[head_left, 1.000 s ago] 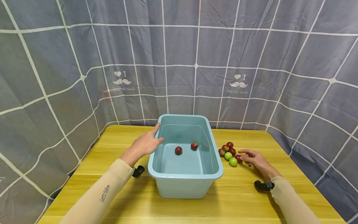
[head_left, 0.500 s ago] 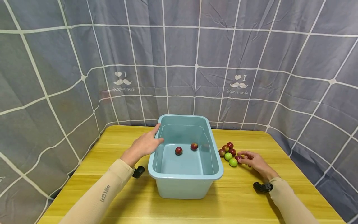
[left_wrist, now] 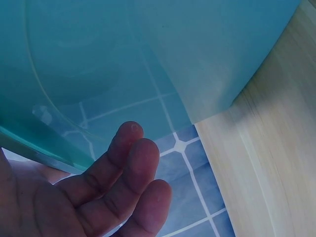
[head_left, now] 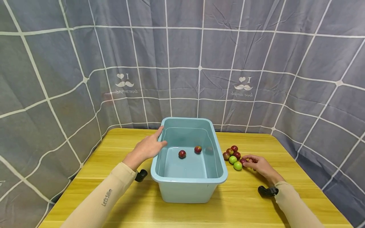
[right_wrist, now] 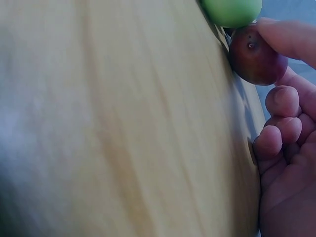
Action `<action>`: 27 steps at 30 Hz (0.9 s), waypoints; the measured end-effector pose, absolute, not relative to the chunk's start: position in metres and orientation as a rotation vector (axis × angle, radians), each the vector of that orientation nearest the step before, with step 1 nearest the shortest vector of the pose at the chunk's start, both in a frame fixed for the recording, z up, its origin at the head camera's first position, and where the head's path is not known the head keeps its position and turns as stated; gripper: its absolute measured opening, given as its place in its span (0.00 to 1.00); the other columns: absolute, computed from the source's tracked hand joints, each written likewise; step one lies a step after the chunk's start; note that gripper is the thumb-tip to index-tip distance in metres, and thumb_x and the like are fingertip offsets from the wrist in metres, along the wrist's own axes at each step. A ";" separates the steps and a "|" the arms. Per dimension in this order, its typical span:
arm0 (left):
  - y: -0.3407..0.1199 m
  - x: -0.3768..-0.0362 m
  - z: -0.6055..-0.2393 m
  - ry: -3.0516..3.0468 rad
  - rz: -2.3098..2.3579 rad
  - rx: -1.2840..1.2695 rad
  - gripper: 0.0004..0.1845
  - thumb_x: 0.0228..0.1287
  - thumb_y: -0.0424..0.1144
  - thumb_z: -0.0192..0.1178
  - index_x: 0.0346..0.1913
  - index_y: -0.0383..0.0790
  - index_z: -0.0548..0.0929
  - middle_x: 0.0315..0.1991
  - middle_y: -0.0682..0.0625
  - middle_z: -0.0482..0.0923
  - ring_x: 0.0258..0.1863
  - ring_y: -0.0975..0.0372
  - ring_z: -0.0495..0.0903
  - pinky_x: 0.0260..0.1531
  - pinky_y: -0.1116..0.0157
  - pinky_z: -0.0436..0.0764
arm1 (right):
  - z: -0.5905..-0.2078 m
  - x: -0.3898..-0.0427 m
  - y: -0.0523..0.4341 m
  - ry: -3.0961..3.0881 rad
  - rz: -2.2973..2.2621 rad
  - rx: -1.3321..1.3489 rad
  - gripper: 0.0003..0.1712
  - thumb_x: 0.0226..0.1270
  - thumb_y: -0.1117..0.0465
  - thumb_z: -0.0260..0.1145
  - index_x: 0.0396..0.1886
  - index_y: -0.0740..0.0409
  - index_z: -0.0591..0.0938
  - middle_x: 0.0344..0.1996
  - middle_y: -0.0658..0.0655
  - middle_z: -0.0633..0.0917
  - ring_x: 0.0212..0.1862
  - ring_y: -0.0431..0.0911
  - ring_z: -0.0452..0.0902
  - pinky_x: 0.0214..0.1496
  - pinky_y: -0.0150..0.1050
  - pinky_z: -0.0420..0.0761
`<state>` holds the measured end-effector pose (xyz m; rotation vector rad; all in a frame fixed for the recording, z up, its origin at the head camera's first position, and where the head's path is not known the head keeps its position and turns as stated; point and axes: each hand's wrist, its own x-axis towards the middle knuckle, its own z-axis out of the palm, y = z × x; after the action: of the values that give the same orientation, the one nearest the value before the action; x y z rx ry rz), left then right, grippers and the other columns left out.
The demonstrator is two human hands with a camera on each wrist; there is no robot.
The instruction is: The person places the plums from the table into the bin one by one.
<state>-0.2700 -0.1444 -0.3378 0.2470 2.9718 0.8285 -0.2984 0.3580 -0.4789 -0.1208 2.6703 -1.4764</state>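
Observation:
A light blue tub (head_left: 188, 179) stands mid-table with two dark red plums (head_left: 182, 154) lying on its floor. My left hand (head_left: 150, 145) rests on the tub's left rim with its fingers straight; in the left wrist view those fingers (left_wrist: 128, 170) lie beside the tub wall (left_wrist: 148, 54). Right of the tub lies a cluster of red and green plums (head_left: 232, 159). My right hand (head_left: 247, 161) pinches the nearest red plum (head_left: 243, 161), which still sits on the table. The right wrist view shows a fingertip on that plum (right_wrist: 256, 57), next to a green plum (right_wrist: 232, 10).
The yellow wooden table (head_left: 199, 212) is backed on all sides by a grey checked curtain (head_left: 182, 63). Its right edge runs close behind my right forearm. Bare wood lies in front of the tub and to its left.
My right hand has crept left toward the cluster and its fingers have curled onto the nearest red plum. The left hand and the tub have not moved.

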 end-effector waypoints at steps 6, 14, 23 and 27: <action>-0.145 -0.270 -0.339 2.973 0.831 0.248 0.42 0.71 0.57 0.47 0.83 0.57 0.43 0.73 0.41 0.68 0.59 0.46 0.79 0.45 0.47 0.78 | -0.479 -0.299 0.359 2.705 -1.422 -0.114 0.29 0.67 0.47 0.69 0.61 0.61 0.81 0.35 0.52 0.81 0.35 0.44 0.70 0.34 0.35 0.71; -0.144 -0.270 -0.340 2.971 0.850 0.249 0.42 0.72 0.57 0.47 0.83 0.58 0.43 0.73 0.42 0.68 0.59 0.46 0.79 0.47 0.46 0.78 | -0.478 -0.297 0.358 2.734 -1.408 -0.084 0.29 0.69 0.45 0.67 0.59 0.61 0.83 0.36 0.53 0.82 0.36 0.44 0.72 0.34 0.34 0.73; -0.143 -0.270 -0.340 2.982 0.833 0.239 0.42 0.71 0.57 0.48 0.83 0.58 0.43 0.73 0.42 0.69 0.59 0.46 0.79 0.46 0.46 0.78 | -0.476 -0.300 0.360 2.729 -1.465 -0.044 0.30 0.70 0.45 0.66 0.56 0.67 0.83 0.36 0.54 0.84 0.33 0.42 0.72 0.31 0.33 0.72; -0.144 -0.270 -0.339 2.982 0.827 0.240 0.41 0.72 0.57 0.47 0.83 0.58 0.43 0.73 0.42 0.69 0.58 0.47 0.80 0.44 0.48 0.79 | -0.476 -0.301 0.360 2.738 -1.456 -0.044 0.30 0.70 0.45 0.66 0.56 0.67 0.83 0.35 0.54 0.83 0.32 0.42 0.72 0.32 0.33 0.72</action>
<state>-0.2696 -0.1437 -0.3394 0.2401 2.9815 0.8267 -0.3014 0.3604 -0.4759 -0.0440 2.7379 -1.4557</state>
